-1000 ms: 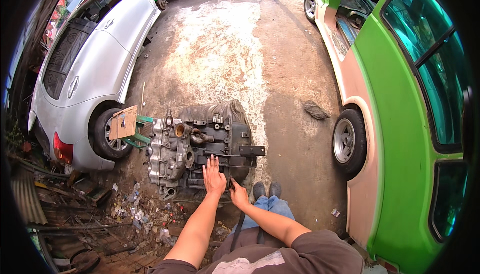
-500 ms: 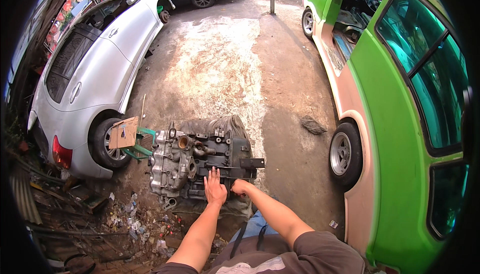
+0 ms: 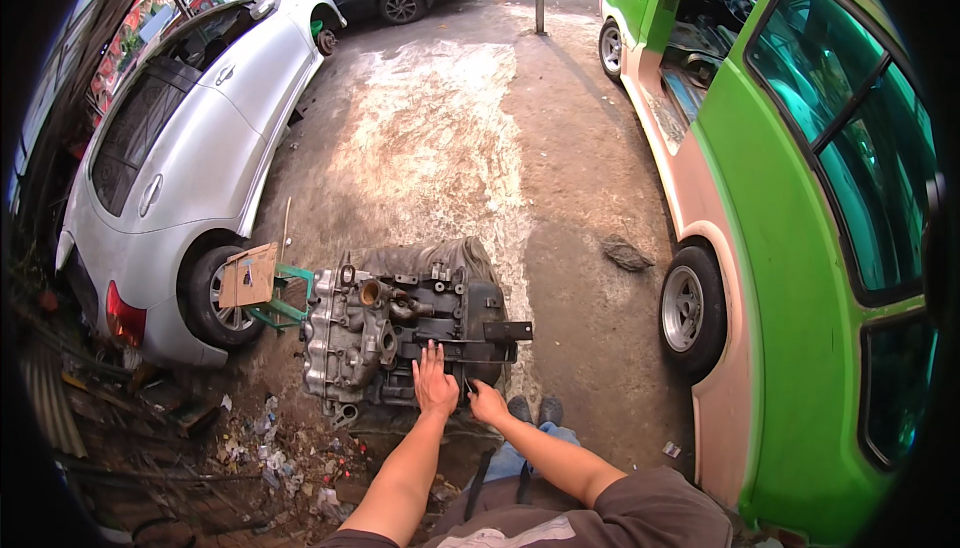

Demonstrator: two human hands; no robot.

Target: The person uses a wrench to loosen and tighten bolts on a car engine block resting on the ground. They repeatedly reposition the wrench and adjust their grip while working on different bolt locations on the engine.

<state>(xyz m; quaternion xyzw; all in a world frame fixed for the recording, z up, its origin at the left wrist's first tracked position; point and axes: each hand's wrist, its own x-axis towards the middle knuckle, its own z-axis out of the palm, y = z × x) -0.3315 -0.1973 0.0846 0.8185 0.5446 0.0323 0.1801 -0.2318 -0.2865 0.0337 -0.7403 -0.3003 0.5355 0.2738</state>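
Observation:
A greasy engine (image 3: 345, 343) lies in front of me on a grey cloth-like cover (image 3: 455, 253), with a pale metal part on its left and dark parts on its right. My left hand (image 3: 434, 389) rests on it, fingers stretched out over a long dark metal bracket (image 3: 507, 331). Beside it, at the engine's near edge, my right hand (image 3: 488, 404) is closed in a pinch. A thin dark piece seems to show at those fingertips, too small to name.
A silver car (image 3: 190, 168) stands at left and a green and pink van (image 3: 790, 238) at right. Next to the engine is a green stool (image 3: 292, 293) with cardboard (image 3: 248, 276) on it. Litter (image 3: 280, 458) covers the near left ground; a grey lump (image 3: 626, 252) lies near the van.
My right hand has turned and shifted slightly down and right, its fingers now pointing toward the engine. The left hand stays on the bracket. The view has tilted a little, showing my shoes.

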